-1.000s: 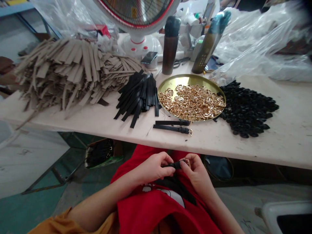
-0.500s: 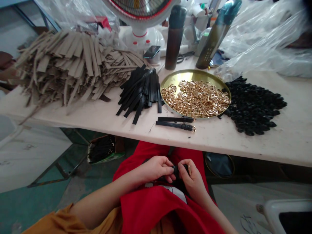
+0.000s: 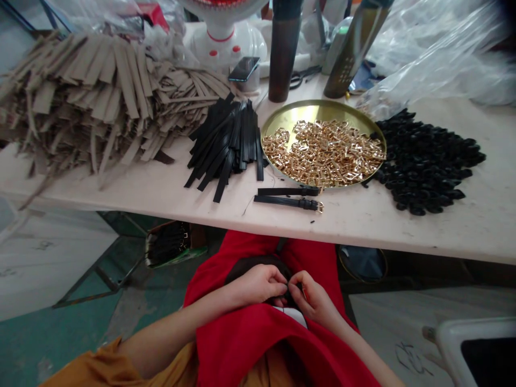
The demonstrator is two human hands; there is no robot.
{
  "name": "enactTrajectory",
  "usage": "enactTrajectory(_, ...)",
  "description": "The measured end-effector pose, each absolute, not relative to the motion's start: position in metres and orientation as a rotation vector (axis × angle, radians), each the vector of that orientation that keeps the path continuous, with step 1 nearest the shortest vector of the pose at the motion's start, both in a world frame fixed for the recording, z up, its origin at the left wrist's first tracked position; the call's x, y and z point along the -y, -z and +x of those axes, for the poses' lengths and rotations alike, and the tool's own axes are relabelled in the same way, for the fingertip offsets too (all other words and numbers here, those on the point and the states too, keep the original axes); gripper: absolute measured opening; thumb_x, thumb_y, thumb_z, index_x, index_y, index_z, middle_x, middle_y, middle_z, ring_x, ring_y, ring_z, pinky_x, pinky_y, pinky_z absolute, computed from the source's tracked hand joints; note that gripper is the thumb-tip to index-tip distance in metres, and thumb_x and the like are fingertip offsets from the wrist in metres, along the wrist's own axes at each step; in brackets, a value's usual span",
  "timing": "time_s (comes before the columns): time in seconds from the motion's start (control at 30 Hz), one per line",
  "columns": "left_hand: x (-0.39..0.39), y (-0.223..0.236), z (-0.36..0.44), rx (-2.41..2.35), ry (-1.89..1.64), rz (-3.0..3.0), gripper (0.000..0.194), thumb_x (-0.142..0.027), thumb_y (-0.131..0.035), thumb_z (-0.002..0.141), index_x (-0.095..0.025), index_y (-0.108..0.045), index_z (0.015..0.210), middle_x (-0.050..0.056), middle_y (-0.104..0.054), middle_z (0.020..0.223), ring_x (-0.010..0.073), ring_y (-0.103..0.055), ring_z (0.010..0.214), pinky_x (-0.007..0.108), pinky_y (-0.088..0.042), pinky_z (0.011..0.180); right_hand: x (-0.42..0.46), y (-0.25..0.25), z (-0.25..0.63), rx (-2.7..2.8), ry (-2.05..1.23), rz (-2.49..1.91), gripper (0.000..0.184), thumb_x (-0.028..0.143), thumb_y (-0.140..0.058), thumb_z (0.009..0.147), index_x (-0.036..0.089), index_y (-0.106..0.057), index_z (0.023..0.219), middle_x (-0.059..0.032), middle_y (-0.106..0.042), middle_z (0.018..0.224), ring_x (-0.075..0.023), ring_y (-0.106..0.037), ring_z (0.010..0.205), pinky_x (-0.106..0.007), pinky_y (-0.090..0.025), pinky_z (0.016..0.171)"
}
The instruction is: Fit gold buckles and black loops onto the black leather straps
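Note:
Over my lap, my left hand [image 3: 263,285] and my right hand [image 3: 311,296] meet with pinched fingers on a small black strap [image 3: 288,295]. Most of that strap is hidden by the fingers; a glint of its metal buckle shows inside my right hand. On the table edge ahead lie two black buckled straps [image 3: 285,202], side by side. Behind them a round golden tray [image 3: 312,111] holds a heap of gold buckles [image 3: 330,153]. A bundle of flat black straps [image 3: 231,142] lies left of the tray, and a pile of small black loops [image 3: 429,166] to its right.
Grey-brown strips [image 3: 100,99] are heaped at the left. Farther back stand a white fan [image 3: 226,45], a phone [image 3: 244,70] on a small container, a dark bottle [image 3: 284,59], a tilted bottle [image 3: 350,56], scissors [image 3: 297,80] and plastic sheeting [image 3: 439,59]. Under the table sits a box [image 3: 169,246].
My view has tipped down, so the table things sit higher. Both hands have come closer together, and the strap and its buckle, plainly visible before, are now mostly covered by fingers.

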State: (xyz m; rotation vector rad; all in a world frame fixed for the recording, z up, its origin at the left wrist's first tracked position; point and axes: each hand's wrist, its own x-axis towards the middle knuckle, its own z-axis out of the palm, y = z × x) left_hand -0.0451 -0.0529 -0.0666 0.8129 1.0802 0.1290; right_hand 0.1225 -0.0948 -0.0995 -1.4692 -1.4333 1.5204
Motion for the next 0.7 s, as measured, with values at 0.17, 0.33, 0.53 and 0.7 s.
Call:
enactTrajectory(0.17, 0.053, 0.059, -0.048, -1.004, -0.115, 0.739, 0.018, -0.015, -0.053, 0.069, -0.011, -0.054, 0.086, 0.001, -0.063, 0.067, 0.0091, -0.059, 0.06, 0.023, -0.045, 0.063, 0.098, 0.1, 0.121, 1.294, -1.512, -1.478, 0.018, 0.038, -0.05, 0.077, 0.021, -0.051, 0.071, 0.0041, -0.046, 0.056, -0.0113, -0.041, 0.049, -0.023, -0.033, 0.046)
enactTrajectory(0.33, 0.061, 0.07, -0.047, -1.043, -0.097, 0.762, 0.019, -0.025, -0.055, 0.071, -0.012, -0.053, 0.085, 0.0, -0.062, 0.064, 0.0099, -0.058, 0.057, 0.023, -0.044, 0.059, 0.102, 0.095, 0.122, 1.257, -1.618, -1.393, 0.022, 0.043, -0.053, 0.074, 0.02, -0.054, 0.072, 0.0023, -0.051, 0.06, -0.0121, -0.045, 0.052, -0.024, -0.035, 0.047)
enactTrajectory(0.53, 0.06, 0.058, -0.047, -0.989, 0.016, 1.117, 0.025, -0.039, -0.045, 0.077, -0.015, -0.052, 0.069, -0.003, -0.056, 0.058, 0.0072, -0.046, 0.047, 0.019, -0.034, 0.047, 0.108, 0.095, 0.109, 0.991, -1.49, -1.513, 0.028, 0.049, -0.05, 0.075, 0.021, -0.05, 0.077, 0.0067, -0.04, 0.051, -0.0105, -0.036, 0.043, -0.023, -0.028, 0.041)
enactTrajectory(0.7, 0.065, 0.056, -0.045, -0.986, 0.024, 1.163, 0.021, -0.035, -0.046, 0.075, -0.016, -0.051, 0.066, -0.004, -0.053, 0.056, 0.0075, -0.044, 0.046, 0.018, -0.033, 0.044, 0.11, 0.102, 0.104, 1.072, -1.313, -1.547, 0.031, 0.051, -0.052, 0.073, 0.02, -0.053, 0.07, 0.0012, -0.05, 0.061, -0.0141, -0.046, 0.056, -0.026, -0.037, 0.054)
